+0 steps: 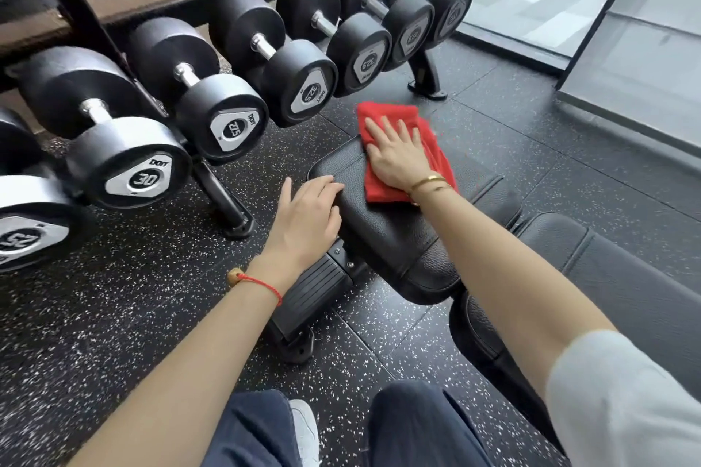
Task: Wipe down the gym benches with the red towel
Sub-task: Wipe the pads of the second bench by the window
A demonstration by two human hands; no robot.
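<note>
The red towel (402, 152) lies folded on the far end of the black bench pad (398, 227), my table here, with its far corner hanging past the pad's end edge over the floor. My right hand (398, 157) presses flat on the towel, fingers (387, 127) straight and spread, gripping nothing. My left hand (307, 216) rests on the pad's left edge, fingers loosely bent over the rim and the thumb pointing away, not holding anything.

A second bench pad (626, 277) runs off to the right, separated from the first by a narrow gap. Below the left edge of the pad, the bench's ribbed foot (311, 292) sits on the speckled rubber floor (113, 315).

To the left stands the dumbbell rack (223, 197); its nearer leg is planted near the bench, leaving a strip of floor between. The dumbbells (212, 102) overhang that strip. Beyond the towel, the rack's far foot (426, 81) stands just past the pad's end. To the right of the bench the floor stretches open to the glass wall (626, 61).
</note>
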